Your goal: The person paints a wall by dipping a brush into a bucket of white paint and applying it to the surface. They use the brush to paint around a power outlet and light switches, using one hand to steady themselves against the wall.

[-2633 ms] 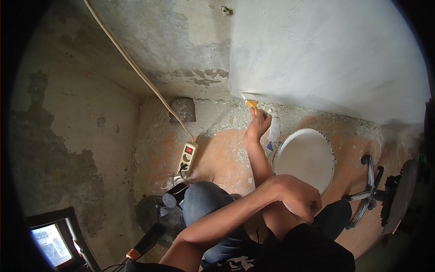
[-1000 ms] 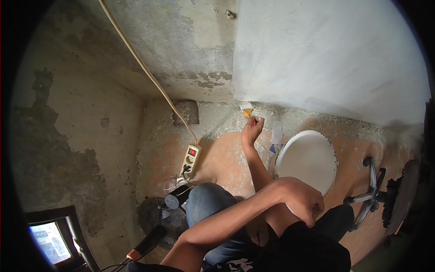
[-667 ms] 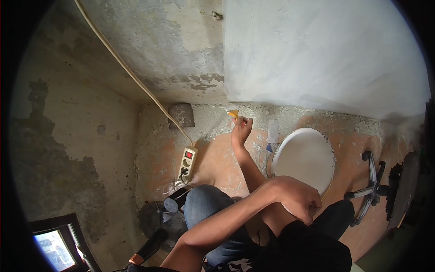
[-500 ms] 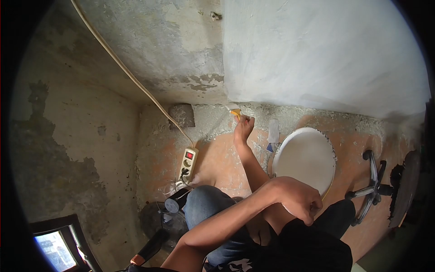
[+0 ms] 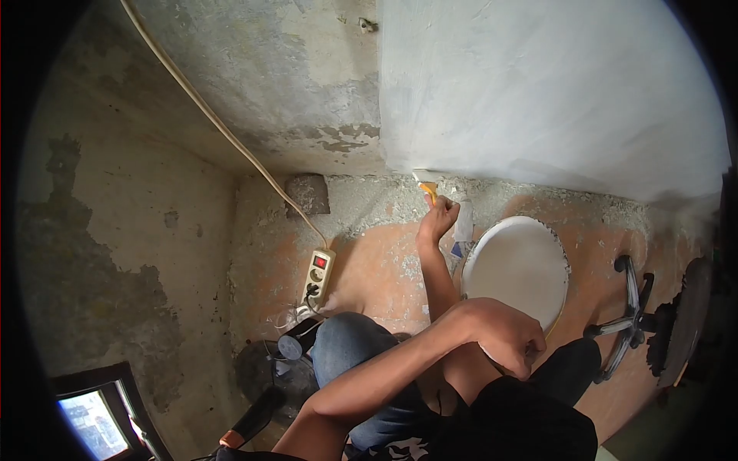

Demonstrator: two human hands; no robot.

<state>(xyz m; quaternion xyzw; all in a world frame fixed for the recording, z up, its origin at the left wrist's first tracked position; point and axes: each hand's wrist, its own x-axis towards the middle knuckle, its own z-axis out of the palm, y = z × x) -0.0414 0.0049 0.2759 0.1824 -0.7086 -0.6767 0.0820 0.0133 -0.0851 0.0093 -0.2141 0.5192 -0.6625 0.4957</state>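
My right hand [image 5: 438, 219] is closed around the yellow handle of a flat paintbrush [image 5: 426, 185]. Its white end touches the foot of the whitened wall [image 5: 538, 92], where the wall meets the floor. Crossing over my right arm, my left hand [image 5: 509, 342] hangs curled above my thigh; what its fingers hold, if anything, is hidden. A round white tub [image 5: 469, 257] stands to the right of my right arm, with a pale whitish surface inside. Between tub and wall lies a flat, pale-bladed tool [image 5: 463, 224] with a blue part, partly behind my right hand.
A power strip [image 5: 318, 273] with a plug in it lies to the left, its cable [image 5: 211, 114] running up across the bare wall. Near my knee are a black cylindrical item [image 5: 296, 343] and a black-and-orange tool [image 5: 254, 421]. A wheeled chair base [image 5: 632, 319] stands right.
My right hand has moved the paintbrush a short way to the right along the foot of the wall. My left hand has stayed put.
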